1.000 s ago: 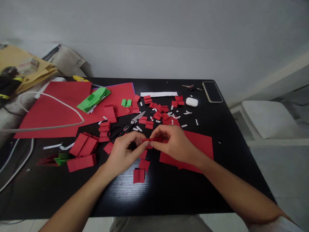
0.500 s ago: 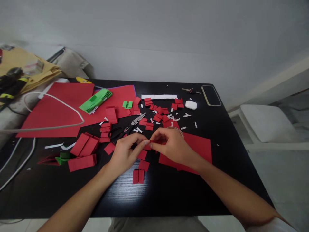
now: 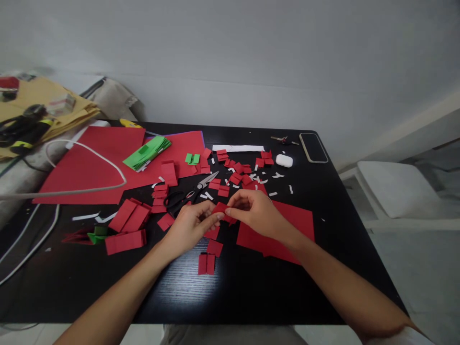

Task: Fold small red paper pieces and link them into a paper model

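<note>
A small folded piece of red paper (image 3: 220, 208) is held up between my two hands over the middle of the table. My left hand (image 3: 190, 224) has its thumb and fingers closed at the paper's left edge. From the other side my right hand (image 3: 258, 212) pinches the same piece with thumb and index finger. Beneath and in front lie more red folded pieces (image 3: 206, 264). Black-handled scissors (image 3: 192, 192) rest with blades slightly apart, just beyond my left hand. Red paper sheets (image 3: 293, 225) lie partly under my right forearm.
Several red folded pieces and white paper scraps (image 3: 276, 175) are scattered beyond my hands. A green paper stack (image 3: 147, 153) lies on large red sheets (image 3: 89, 165) at left, crossed by a white cable (image 3: 89, 189). Keys (image 3: 284, 140), a white case (image 3: 284, 160) and a phone (image 3: 313, 147) sit back right.
The red paper between my fingers has turned so that more of its flat face shows. My left fingertips have shifted slightly down and apart. The camera view has tilted a little.
</note>
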`<state>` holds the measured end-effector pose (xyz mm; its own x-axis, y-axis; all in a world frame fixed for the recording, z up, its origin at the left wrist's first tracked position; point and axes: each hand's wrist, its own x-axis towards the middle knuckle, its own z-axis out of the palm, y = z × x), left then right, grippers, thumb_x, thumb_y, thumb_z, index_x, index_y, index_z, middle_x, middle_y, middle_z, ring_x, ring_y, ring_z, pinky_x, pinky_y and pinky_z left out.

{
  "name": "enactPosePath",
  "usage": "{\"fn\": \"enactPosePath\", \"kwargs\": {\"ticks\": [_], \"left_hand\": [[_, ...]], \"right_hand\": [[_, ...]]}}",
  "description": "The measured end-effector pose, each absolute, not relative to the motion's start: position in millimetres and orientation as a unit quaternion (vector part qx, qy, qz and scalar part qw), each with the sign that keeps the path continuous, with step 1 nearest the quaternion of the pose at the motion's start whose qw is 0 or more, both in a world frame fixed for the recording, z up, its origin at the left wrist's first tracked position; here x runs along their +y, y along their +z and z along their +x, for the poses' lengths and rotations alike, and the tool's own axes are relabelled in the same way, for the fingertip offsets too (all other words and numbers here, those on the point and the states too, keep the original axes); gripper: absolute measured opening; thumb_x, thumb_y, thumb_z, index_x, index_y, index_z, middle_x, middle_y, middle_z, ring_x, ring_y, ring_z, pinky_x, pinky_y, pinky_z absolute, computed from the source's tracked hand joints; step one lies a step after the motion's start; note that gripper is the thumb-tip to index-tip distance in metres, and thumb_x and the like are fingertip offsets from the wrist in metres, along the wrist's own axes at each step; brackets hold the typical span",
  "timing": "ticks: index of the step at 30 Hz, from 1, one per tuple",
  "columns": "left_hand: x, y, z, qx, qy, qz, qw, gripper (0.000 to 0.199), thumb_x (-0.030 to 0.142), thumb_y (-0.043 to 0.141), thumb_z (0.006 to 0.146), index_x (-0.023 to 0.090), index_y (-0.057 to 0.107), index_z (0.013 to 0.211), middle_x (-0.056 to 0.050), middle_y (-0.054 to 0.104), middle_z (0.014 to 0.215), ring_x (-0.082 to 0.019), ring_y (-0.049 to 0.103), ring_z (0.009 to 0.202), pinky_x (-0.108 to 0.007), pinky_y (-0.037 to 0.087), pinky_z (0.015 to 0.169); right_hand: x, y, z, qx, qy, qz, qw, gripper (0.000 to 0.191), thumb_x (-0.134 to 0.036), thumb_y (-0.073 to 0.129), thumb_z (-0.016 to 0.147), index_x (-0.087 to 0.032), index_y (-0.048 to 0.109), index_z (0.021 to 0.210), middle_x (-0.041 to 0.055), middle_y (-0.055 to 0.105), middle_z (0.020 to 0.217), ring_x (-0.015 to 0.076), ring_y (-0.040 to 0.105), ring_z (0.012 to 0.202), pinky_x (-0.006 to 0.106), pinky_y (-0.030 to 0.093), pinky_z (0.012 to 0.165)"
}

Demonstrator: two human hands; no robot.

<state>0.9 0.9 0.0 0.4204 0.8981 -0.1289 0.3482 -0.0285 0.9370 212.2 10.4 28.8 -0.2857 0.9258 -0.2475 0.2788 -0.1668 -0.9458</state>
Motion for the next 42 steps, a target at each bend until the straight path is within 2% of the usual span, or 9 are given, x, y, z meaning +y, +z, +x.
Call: {"fn": "enactPosePath", "kwargs": {"ticks": [4, 7, 9, 14, 21, 24, 29, 35, 42], "left_hand": [[1.3, 3.8, 1.5, 0.47, 0.264, 0.66, 0.523, 0.036, 0.044, 0.067, 0.092, 0.018, 0.058, 0.07, 0.003, 0.062, 0.061, -0.012, 0.055, 0.056, -0.022, 0.039, 0.053], [2.6, 6.0, 4.0, 0.476, 0.298, 0.645, 0.518, 0.036, 0.045, 0.067, 0.092, 0.017, 0.06, 0.072, 0.005, 0.052, 0.059, -0.01, 0.045, 0.054, -0.022, 0.034, 0.052], [3.1, 6.3, 5.1, 0.473, 0.315, 0.64, 0.518, 0.033, 0.045, 0.066, 0.092, 0.017, 0.062, 0.077, 0.006, 0.049, 0.06, -0.01, 0.043, 0.055, -0.022, 0.034, 0.054], [2.2, 2.7, 3.7, 0.458, 0.282, 0.667, 0.516, 0.032, 0.044, 0.063, 0.095, 0.017, 0.06, 0.077, 0.004, 0.053, 0.064, -0.011, 0.046, 0.061, -0.024, 0.035, 0.057], [1.6, -1.0, 4.2, 0.464, 0.276, 0.644, 0.542, 0.032, 0.045, 0.061, 0.096, 0.018, 0.057, 0.08, 0.004, 0.054, 0.065, -0.012, 0.047, 0.061, -0.024, 0.035, 0.058], [1.6, -0.1, 3.4, 0.457, 0.267, 0.662, 0.531, 0.033, 0.044, 0.059, 0.097, 0.018, 0.056, 0.077, 0.004, 0.055, 0.066, -0.012, 0.048, 0.062, -0.024, 0.036, 0.058], [1.7, 2.7, 2.7, 0.452, 0.257, 0.678, 0.52, 0.034, 0.044, 0.058, 0.097, 0.018, 0.057, 0.075, 0.004, 0.055, 0.064, -0.011, 0.048, 0.06, -0.023, 0.036, 0.056], [2.6, 2.0, 4.0, 0.451, 0.247, 0.679, 0.523, 0.037, 0.045, 0.056, 0.098, 0.017, 0.058, 0.075, 0.003, 0.055, 0.064, -0.012, 0.048, 0.06, -0.024, 0.037, 0.056], [1.8, -2.4, 1.5, 0.454, 0.251, 0.695, 0.497, 0.034, 0.044, 0.055, 0.1, 0.018, 0.059, 0.078, 0.003, 0.058, 0.065, -0.012, 0.05, 0.059, -0.023, 0.037, 0.056]], "right_hand": [[13.2, 28.7, 217.3, -0.582, 0.58, -0.522, 0.228, 0.017, -0.024, 0.079, 0.079, -0.018, 0.072, 0.093, 0.0053, 0.078, 0.087, 0.0202, 0.075, 0.083, 0.03, 0.057, 0.073], [14.3, 30.0, 219.0, -0.585, 0.595, -0.511, 0.206, 0.013, -0.028, 0.078, 0.081, -0.017, 0.072, 0.085, 0.0054, 0.078, 0.084, 0.0198, 0.074, 0.081, 0.029, 0.054, 0.071], [14.9, 31.7, 219.4, -0.592, 0.606, -0.495, 0.194, 0.014, -0.03, 0.077, 0.083, -0.018, 0.071, 0.08, 0.0036, 0.077, 0.08, 0.0175, 0.072, 0.077, 0.027, 0.051, 0.068], [16.3, 36.1, 219.8, -0.635, 0.571, -0.493, 0.167, 0.021, -0.033, 0.074, 0.085, -0.017, 0.069, 0.072, -0.001, 0.068, 0.068, 0.0119, 0.059, 0.063, 0.024, 0.041, 0.058], [16.0, 36.7, 219.4, -0.651, 0.536, -0.504, 0.185, 0.027, -0.032, 0.071, 0.089, -0.017, 0.062, 0.067, -0.003, 0.06, 0.062, 0.0103, 0.051, 0.058, 0.024, 0.036, 0.056], [16.0, 36.5, 219.8, -0.641, 0.55, -0.504, 0.18, 0.027, -0.033, 0.071, 0.088, -0.018, 0.063, 0.068, -0.0022, 0.063, 0.064, 0.011, 0.053, 0.059, 0.025, 0.038, 0.056], [17.2, 33.1, 219.9, -0.611, 0.58, -0.499, 0.203, 0.018, -0.033, 0.072, 0.087, -0.017, 0.069, 0.08, 0.0018, 0.072, 0.077, 0.0147, 0.065, 0.07, 0.027, 0.047, 0.065], [16.6, 32.4, 218.0, -0.653, 0.519, -0.523, 0.175, 0.02, -0.031, 0.069, 0.09, -0.017, 0.069, 0.076, 0.0, 0.069, 0.069, 0.0129, 0.061, 0.065, 0.025, 0.043, 0.061], [16.3, 35.6, 218.7, -0.639, 0.546, -0.515, 0.169, 0.015, -0.03, 0.072, 0.087, -0.018, 0.071, 0.079, 0.0007, 0.073, 0.075, 0.0142, 0.067, 0.07, 0.025, 0.047, 0.064]]}}
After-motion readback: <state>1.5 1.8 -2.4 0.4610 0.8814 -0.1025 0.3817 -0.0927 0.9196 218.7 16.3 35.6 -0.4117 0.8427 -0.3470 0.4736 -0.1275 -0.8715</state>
